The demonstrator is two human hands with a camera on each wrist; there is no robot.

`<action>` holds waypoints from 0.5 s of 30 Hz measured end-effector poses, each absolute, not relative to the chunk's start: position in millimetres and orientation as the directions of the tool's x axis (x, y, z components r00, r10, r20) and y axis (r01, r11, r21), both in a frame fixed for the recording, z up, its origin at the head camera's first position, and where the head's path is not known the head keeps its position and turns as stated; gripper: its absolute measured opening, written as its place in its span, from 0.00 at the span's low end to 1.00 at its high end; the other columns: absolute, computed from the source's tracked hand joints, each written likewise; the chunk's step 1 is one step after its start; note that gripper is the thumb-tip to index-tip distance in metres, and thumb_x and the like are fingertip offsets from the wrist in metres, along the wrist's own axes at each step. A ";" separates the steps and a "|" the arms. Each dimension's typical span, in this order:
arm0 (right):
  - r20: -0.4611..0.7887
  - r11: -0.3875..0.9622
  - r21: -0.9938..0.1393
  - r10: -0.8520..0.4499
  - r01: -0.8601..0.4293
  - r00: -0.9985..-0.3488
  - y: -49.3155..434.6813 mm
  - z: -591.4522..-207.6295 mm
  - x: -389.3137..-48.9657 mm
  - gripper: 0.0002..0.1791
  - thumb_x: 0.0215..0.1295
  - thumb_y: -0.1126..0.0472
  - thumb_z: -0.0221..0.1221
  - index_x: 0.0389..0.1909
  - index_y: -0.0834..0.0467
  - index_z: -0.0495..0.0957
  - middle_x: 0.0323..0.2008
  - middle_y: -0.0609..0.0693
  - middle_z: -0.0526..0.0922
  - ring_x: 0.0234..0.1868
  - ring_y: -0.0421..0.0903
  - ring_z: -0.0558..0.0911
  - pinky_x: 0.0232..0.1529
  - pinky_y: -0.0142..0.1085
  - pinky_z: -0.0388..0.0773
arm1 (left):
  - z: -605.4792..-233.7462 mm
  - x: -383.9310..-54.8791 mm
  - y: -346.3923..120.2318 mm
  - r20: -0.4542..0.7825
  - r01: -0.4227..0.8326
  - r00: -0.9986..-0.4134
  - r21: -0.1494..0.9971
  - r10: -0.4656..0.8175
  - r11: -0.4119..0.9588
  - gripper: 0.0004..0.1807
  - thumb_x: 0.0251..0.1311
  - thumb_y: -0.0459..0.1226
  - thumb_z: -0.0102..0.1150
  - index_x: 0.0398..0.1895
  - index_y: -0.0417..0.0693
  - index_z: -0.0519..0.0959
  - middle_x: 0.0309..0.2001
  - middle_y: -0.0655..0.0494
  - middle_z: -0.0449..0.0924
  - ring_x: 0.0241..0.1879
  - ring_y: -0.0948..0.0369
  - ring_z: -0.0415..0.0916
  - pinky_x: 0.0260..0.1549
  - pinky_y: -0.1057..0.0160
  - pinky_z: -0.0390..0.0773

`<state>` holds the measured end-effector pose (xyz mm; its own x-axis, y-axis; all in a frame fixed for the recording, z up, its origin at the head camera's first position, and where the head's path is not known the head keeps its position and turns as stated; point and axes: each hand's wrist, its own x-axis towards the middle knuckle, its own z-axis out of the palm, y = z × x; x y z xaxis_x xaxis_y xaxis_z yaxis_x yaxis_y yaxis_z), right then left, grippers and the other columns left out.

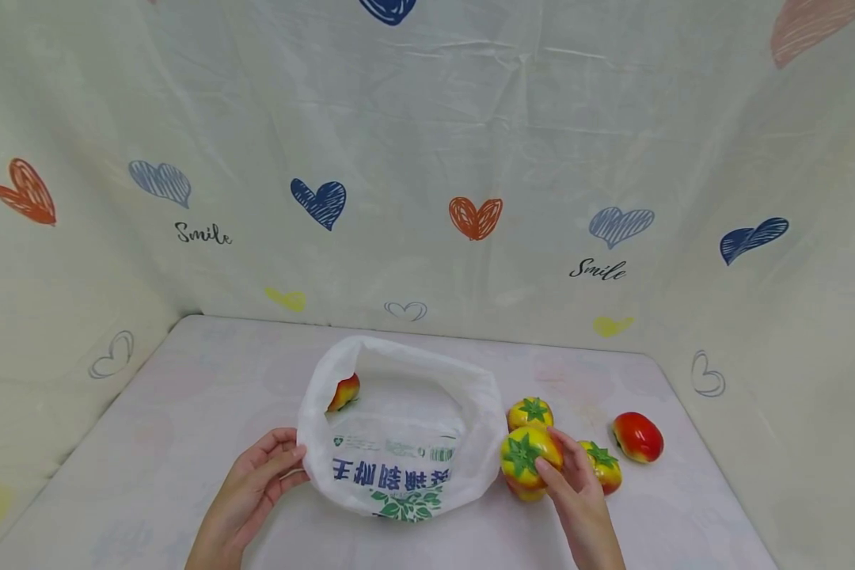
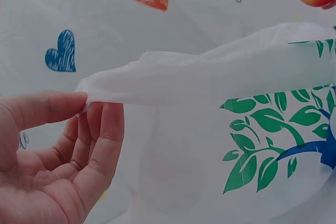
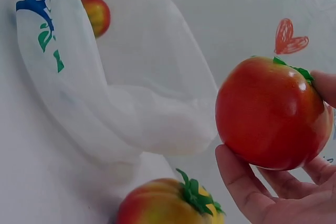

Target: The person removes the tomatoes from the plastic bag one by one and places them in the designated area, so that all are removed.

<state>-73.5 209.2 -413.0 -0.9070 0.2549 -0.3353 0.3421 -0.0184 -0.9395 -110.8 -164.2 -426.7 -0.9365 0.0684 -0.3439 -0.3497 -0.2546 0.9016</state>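
Observation:
My left hand [image 1: 245, 495] pinches the left rim of a white plastic bag [image 1: 486, 451] between thumb and fingers, as the left wrist view also shows. The bag stands with its mouth wide, printed with green leaves and blue characters. Inside it, at the left, lies a red-yellow tomato [image 1: 344, 392], partly hidden by the rim. My right hand [image 1: 579, 499] grips another tomato [image 3: 273, 114], red below and yellow around its green leafy top, raised just beside the bag's right edge. One tomato [image 1: 526, 493] sits beneath it, mostly covered in the head view.
Right of the bag, a yellow-topped tomato [image 1: 529, 412] sits behind the held one. Another tomato [image 1: 604, 473] lies partly behind my right hand, and a red tomato [image 1: 638, 437] lies farther right. A pale cloth curtain [image 1: 413, 158] with printed hearts surrounds the white table [image 1: 242, 372].

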 end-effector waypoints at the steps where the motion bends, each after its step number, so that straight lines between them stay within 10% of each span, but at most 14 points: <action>1: -0.342 -0.023 -0.937 0.261 0.348 -0.903 211.8 -413.7 -72.4 0.41 0.60 0.46 0.59 0.69 0.52 0.49 0.70 0.54 0.53 0.68 0.53 0.55 0.67 0.53 0.58 | -426.8 -110.5 -164.1 -0.343 -0.349 -0.937 0.902 0.069 -0.253 0.11 0.63 0.36 0.54 0.48 0.48 0.69 0.40 0.62 0.79 0.40 0.61 0.78 0.44 0.65 0.80; 15: -0.432 -0.030 -0.891 0.367 0.454 -0.824 259.0 -459.1 -61.5 0.46 0.54 0.39 0.61 0.70 0.46 0.51 0.72 0.56 0.47 0.63 0.53 0.58 0.58 0.41 0.73 | -426.6 -109.7 -164.3 -0.333 -0.342 -0.940 0.904 0.082 -0.255 0.10 0.64 0.35 0.53 0.47 0.49 0.70 0.40 0.62 0.79 0.40 0.62 0.78 0.43 0.65 0.80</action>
